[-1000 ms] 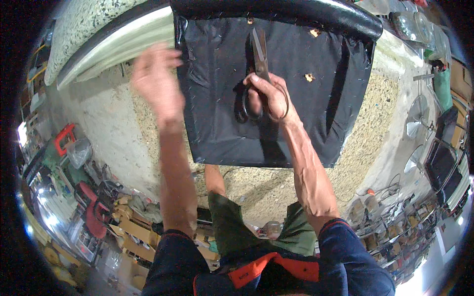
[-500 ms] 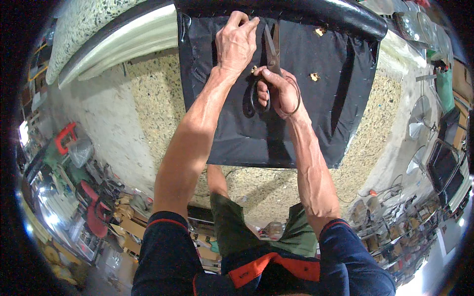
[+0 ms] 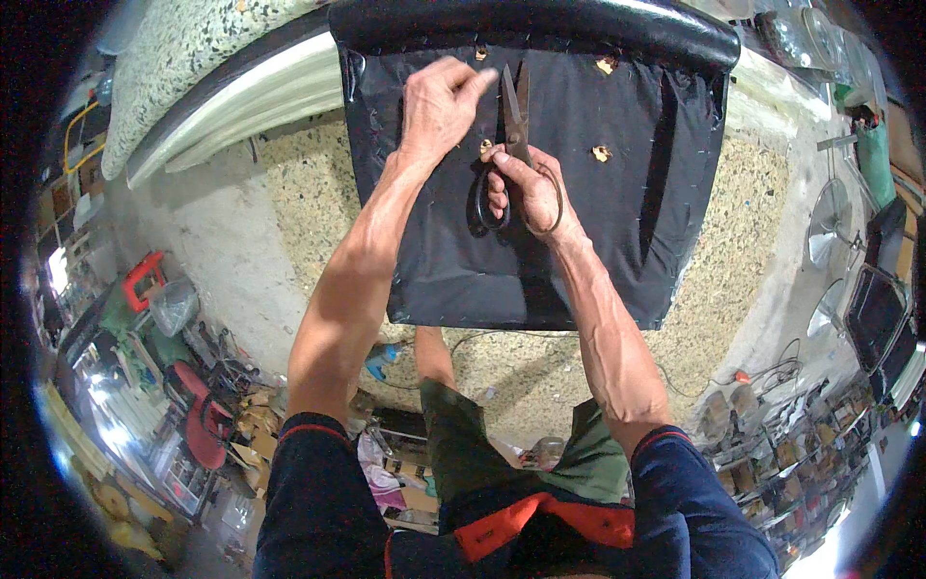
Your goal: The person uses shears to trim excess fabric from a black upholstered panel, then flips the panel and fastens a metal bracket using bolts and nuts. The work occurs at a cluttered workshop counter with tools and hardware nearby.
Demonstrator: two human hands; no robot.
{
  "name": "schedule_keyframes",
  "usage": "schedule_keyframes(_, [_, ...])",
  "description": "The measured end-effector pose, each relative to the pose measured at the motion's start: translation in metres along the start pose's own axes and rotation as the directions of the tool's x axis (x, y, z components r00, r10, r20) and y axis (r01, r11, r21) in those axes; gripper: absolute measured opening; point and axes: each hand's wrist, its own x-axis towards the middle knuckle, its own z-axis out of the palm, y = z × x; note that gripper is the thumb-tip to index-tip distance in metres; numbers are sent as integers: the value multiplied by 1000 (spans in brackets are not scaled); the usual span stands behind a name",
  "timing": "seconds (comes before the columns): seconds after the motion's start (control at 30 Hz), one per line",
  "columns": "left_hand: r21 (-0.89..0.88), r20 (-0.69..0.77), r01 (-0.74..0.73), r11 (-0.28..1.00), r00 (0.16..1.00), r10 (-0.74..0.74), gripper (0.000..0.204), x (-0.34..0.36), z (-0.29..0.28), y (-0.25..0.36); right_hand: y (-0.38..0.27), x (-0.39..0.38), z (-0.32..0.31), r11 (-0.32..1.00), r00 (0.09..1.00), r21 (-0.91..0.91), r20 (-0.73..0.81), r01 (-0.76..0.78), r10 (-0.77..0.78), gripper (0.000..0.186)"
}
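A pair of large dark scissors is in my right hand, whose fingers are wrapped through and round the loop handles. The blades point away from me and stand apart over a black cloth panel. My left hand is just left of the blades, above the cloth. Its fingers are curled together and the fingertips are smeared by motion; whatever they may pinch is hidden. Several small ragged holes, such as one at the upper right, show yellowish material in the cloth. Staples run along its edges.
A glossy black padded roll borders the panel's far edge. A pale layered slab lies at far left. Speckled floor surrounds the panel. Stand fans are at right, a red-framed tool at left, and clutter lines both sides.
My left hand has drawn back toward me and slightly left, uncovering a hole near the far edge. The right hand and scissors have shifted slightly left and toward me. The view has moved a little.
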Motion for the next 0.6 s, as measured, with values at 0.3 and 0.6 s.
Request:
schedule_keyframes(0.3, [-156,-339,428,890,823,-455,14,25,19,-9,0,-1,-3,1000,999,-23,27,-16,17,20])
schedule_keyframes(0.6, [172,78,97,980,991,-112,53,-176,4,85,25,-168,-52,996,997,-80,-54,-50,46,42])
